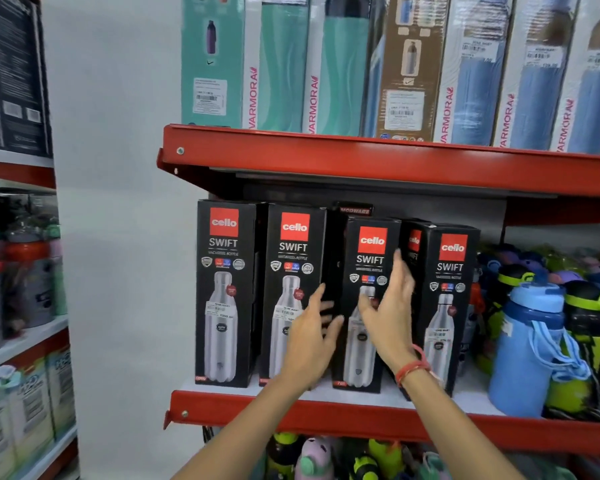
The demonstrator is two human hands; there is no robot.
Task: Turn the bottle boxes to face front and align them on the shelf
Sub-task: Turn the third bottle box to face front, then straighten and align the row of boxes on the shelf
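Several black Cello Swift bottle boxes stand on the red-edged middle shelf [326, 408]. The two leftmost boxes [224, 292] [291, 265] face front. The third box [369, 251] also faces front but sits lower and a little forward. Behind its right side a turned box [413, 242] shows only a sliver, beside the rightmost box [449, 289]. My left hand [314, 336] is spread against the third box's left side. My right hand [388, 306], fingers apart, lies over its front and right edge. Whether either hand grips the box is unclear.
Tall Varmora boxes [326, 64] fill the shelf above. Blue, green and purple kids' bottles [530, 341] crowd the right of the middle shelf, close to the rightmost box. More bottles sit on the shelf below [319, 459]. Another rack [21, 271] stands at the left.
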